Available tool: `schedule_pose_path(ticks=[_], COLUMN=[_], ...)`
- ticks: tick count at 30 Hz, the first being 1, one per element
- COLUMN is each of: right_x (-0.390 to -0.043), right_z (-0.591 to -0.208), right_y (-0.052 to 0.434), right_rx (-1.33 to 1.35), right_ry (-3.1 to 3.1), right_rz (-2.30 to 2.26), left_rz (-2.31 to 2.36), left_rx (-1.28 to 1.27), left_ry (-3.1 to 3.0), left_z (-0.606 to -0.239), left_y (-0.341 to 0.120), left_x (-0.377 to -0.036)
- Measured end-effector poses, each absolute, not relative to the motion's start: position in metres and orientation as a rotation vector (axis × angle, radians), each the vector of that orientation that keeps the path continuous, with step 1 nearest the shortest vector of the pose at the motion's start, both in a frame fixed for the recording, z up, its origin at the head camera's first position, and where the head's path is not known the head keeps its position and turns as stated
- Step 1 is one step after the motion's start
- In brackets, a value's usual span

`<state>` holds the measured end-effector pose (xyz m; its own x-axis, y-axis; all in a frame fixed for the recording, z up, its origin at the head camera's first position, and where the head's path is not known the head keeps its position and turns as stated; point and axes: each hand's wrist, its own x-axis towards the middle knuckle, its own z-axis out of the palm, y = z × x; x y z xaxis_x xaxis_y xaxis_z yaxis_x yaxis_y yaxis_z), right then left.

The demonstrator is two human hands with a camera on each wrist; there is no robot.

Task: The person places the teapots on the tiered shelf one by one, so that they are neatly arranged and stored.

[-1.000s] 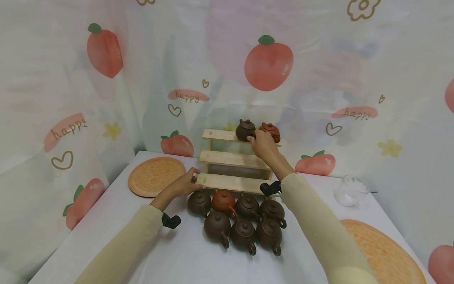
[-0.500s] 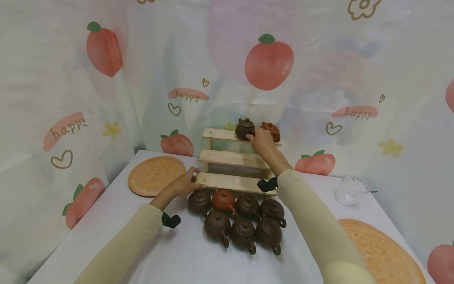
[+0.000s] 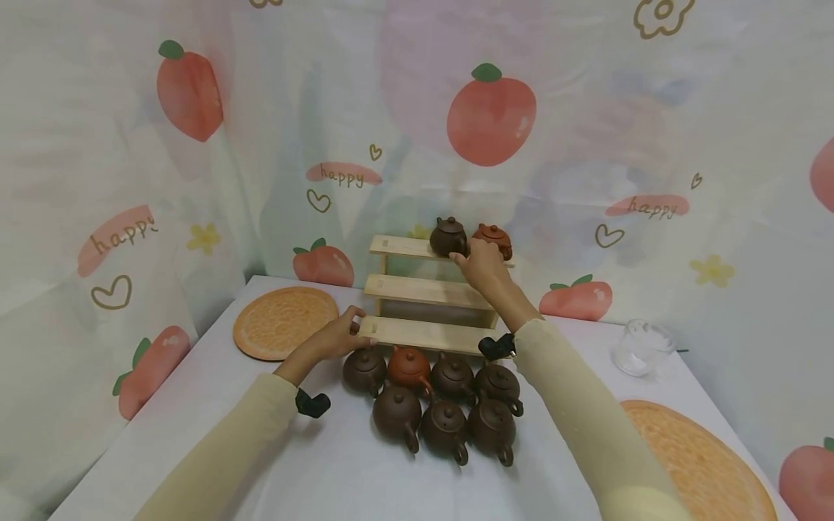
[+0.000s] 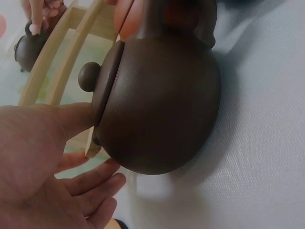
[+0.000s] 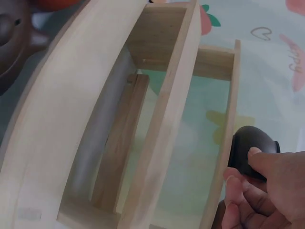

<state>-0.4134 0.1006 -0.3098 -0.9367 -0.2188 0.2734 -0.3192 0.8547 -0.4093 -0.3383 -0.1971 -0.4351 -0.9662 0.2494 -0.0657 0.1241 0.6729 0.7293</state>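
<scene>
One dark brown teapot (image 3: 447, 237) stands upright on the top shelf of a three-tiered wooden rack (image 3: 426, 289), its handle pinched between the thumb and fingers of the right hand (image 3: 485, 264). Just beside it on the same shelf, partly hidden by that hand, is a reddish-brown teapot (image 3: 493, 232). The left hand (image 3: 335, 338) holds the left end of the lowest shelf, thumb at the front and fingers behind.

Close in front of the rack, seven more teapots crowd together on the white-covered bench (image 3: 313, 470): four in the row nearest the rack, including an orange-red teapot (image 3: 408, 367) second from the left, and three dark teapots (image 3: 397, 412) in the nearer row. One round orange mat (image 3: 285, 322) lies left of the rack, another (image 3: 700, 463) beyond the right sleeve (image 3: 580, 412). A clear glass jar (image 3: 643, 347) sits toward the right edge, before a fruit-printed backdrop (image 3: 580, 130).
</scene>
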Motion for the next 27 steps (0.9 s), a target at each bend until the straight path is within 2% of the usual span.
schedule_pose_path(ticks=[14,27], right_x=[-0.378,-0.318], right_z=[-0.331,-0.354], right_y=[0.157,0.203], right_rx=[0.592,0.579], right_ry=[-2.765,-3.154], right_rz=[0.592,0.476], left_rz=[1.185,1.185], left_rx=[0.339,0.352], left_ry=[2.719,2.716], left_z=[-0.437,-0.437], left_y=[-0.195,-0.196], left_x=[-0.337,-0.339])
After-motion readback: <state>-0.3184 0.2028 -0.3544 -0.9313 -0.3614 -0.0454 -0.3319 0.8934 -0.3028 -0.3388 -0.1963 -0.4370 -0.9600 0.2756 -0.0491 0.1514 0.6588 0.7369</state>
